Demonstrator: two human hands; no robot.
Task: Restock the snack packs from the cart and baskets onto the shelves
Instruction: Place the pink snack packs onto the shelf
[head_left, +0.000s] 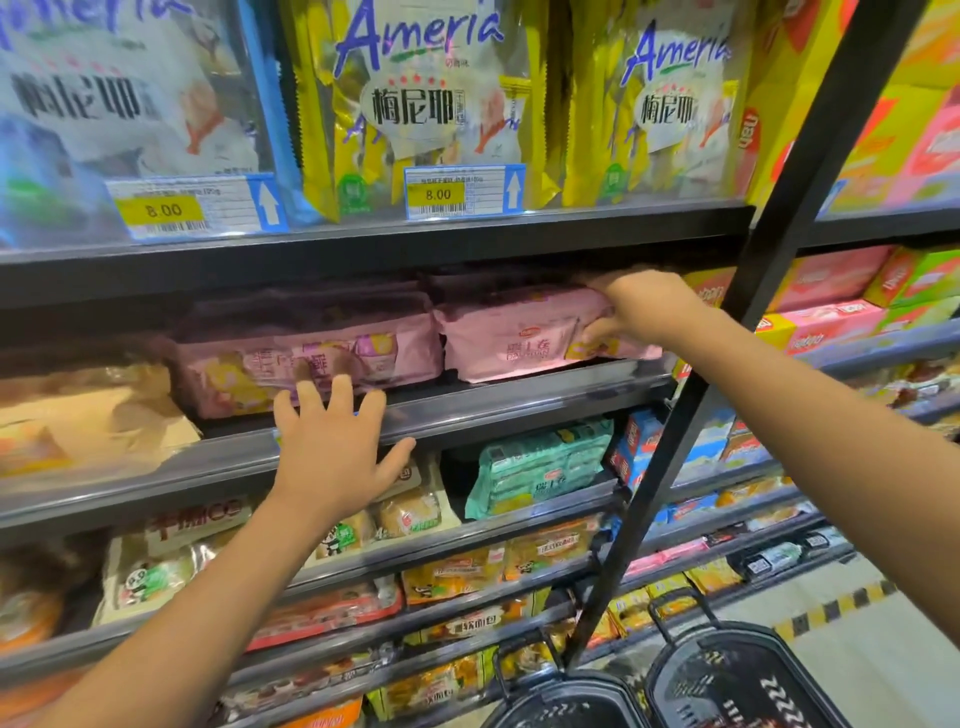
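Note:
Two stacks of pink snack packs lie on a dark shelf (519, 400) at chest height. My right hand (639, 306) grips the right end of the right pink pack (509, 338), fingers over its top and thumb on its front. My left hand (332, 441) is spread with straight fingers in front of the shelf rail, just below the left pink pack (311, 358); whether it touches the rail is unclear. Two black baskets (737, 675) stand on the floor at the bottom right; their contents are hidden.
Above are yellow and white Ameria bags (421, 104) with price tags reading 8.00. A mint green pack (540, 467) and bread packs fill the lower shelves. A black slanted upright (727, 332) crosses in front of my right forearm. Boxed snacks sit on shelves to the right.

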